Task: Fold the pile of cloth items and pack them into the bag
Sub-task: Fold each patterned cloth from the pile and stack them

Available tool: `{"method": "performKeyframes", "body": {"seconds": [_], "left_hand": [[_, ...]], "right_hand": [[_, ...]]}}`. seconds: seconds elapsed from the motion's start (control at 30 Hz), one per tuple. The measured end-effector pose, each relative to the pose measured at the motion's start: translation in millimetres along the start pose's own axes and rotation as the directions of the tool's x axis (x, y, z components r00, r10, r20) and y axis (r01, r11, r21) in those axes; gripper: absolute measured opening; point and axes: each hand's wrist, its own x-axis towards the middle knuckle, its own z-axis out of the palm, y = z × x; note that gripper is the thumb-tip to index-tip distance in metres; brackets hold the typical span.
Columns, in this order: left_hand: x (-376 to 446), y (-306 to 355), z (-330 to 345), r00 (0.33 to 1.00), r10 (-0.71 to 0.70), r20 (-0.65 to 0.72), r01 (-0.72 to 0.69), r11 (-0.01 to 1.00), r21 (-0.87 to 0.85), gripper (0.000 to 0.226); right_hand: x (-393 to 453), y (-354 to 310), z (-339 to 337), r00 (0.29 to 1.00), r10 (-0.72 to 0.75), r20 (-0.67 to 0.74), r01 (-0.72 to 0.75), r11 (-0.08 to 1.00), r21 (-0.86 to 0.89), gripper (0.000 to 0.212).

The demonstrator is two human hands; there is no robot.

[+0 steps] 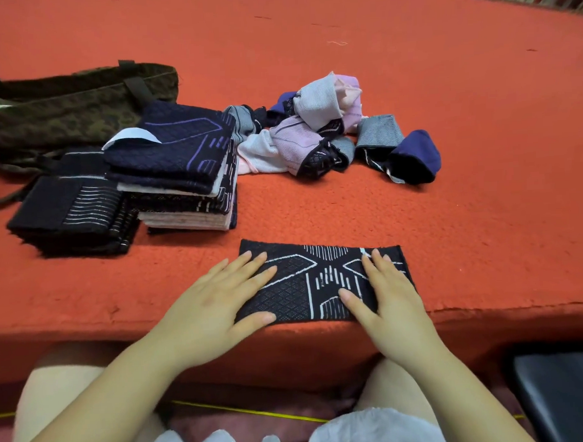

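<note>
A black cloth with white line patterns [318,282] lies flat at the near edge of the red surface. My left hand [217,302] presses on its left end with straight fingers. My right hand [385,293] presses flat on its right end. Behind on the left stand two stacks of folded cloths: a low black one [68,215] and a taller navy, white and black one [182,171]. A loose pile of unfolded pink, grey and navy cloths [326,130] lies further back. A dark green camouflage bag [65,109] lies at the far left, behind the stacks.
The red carpeted surface [448,215] stretches wide to the right and back. Its front edge drops just below the black cloth. A dark seat [567,393] sits at the bottom right. My knees and white garment show below the edge.
</note>
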Motion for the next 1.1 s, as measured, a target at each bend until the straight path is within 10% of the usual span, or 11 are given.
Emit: {"method": "performKeyframes", "body": {"seconds": [0.27, 0.53, 0.7, 0.9, 1.1], "left_hand": [[-2, -9, -9, 0.984, -0.149, -0.098, 0.057, 0.786, -0.615, 0.032], [1, 13, -22, 0.958, -0.261, -0.122, 0.095, 0.685, -0.722, 0.014], [0, 1, -35, 0.96, -0.235, -0.152, 0.099, 0.793, -0.6, 0.03], [21, 13, -26, 0.958, -0.283, -0.054, 0.102, 0.508, -0.855, 0.027], [59, 50, -12, 0.962, -0.272, -0.015, 0.123, 0.486, -0.865, 0.015]], "right_hand": [[-10, -38, 4, 0.979, -0.197, 0.045, 0.188, 0.971, 0.15, 0.089], [-15, -78, 27, 0.959, -0.279, -0.043, 0.272, 0.869, 0.414, 0.053], [-13, -70, 10, 0.982, -0.155, 0.103, -0.012, 0.499, 0.867, 0.024], [-18, -54, 6, 0.982, -0.081, 0.169, -0.157, 0.13, 0.979, 0.047], [-24, -37, -14, 0.988, 0.11, -0.109, 0.047, 0.457, 0.888, 0.047]]}}
